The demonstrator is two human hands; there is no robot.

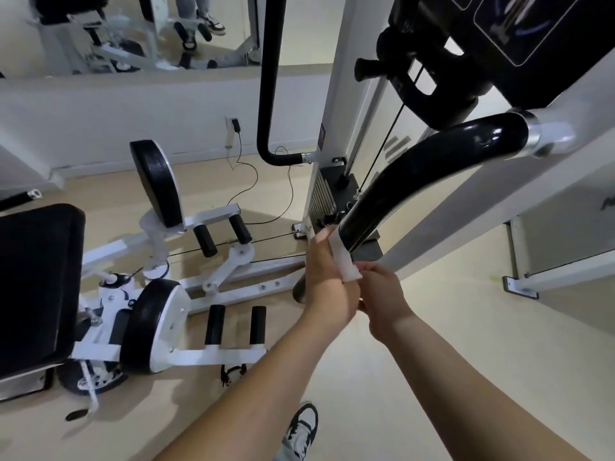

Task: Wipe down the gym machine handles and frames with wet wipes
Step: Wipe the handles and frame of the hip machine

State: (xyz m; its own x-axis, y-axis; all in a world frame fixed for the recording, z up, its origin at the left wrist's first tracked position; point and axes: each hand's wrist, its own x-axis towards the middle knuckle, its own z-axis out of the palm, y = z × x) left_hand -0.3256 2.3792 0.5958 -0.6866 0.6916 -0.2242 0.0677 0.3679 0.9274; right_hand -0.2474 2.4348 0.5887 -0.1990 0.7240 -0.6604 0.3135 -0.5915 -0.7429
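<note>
A curved black handle point(416, 174) hangs from the white machine frame point(552, 134) at the upper right. A white wet wipe point(344, 257) is wrapped around the handle's lower end. My left hand point(327, 281) grips the wipe and the handle end from the left. My right hand point(382, 294) sits just right of it, fingers curled, pinching the wipe's lower end. The tip of the handle is hidden behind my hands.
A second black handle point(269, 94) hangs left of the white upright point(336, 111). A weight stack point(327, 197) stands behind. A leg machine with black pads point(156, 184) and rollers point(214, 324) fills the floor at left. A wall mirror point(133, 31) is above. My shoe point(303, 424) is below.
</note>
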